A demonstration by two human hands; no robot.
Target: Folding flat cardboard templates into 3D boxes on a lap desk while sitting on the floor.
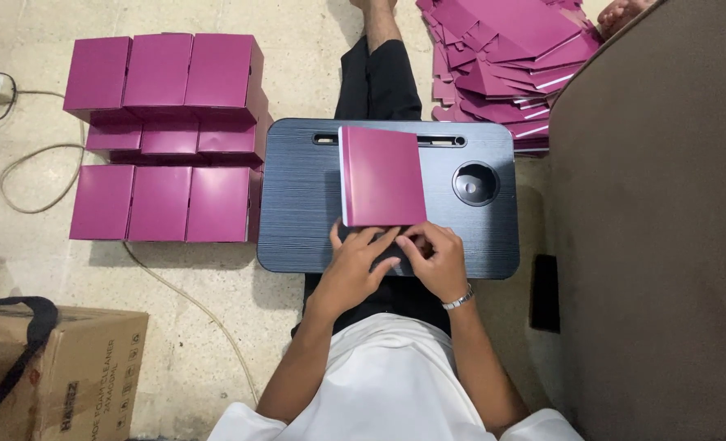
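A flat magenta cardboard box blank (381, 174) lies on a dark lap tray (297, 204) across my legs. My left hand (356, 263) rests on the tray with its fingertips touching the blank's near edge. My right hand (435, 257), with a metal bracelet on the wrist, pinches the blank's near right corner, fingers curled over a small flap. Both hands sit side by side just below the blank.
Several assembled magenta boxes (167, 139) stand in rows on the floor at left. A heap of flat magenta blanks (501, 65) lies at the top right. A brown cushion (657, 229) fills the right side. A cardboard carton (69, 371) and cables (28, 155) are at left.
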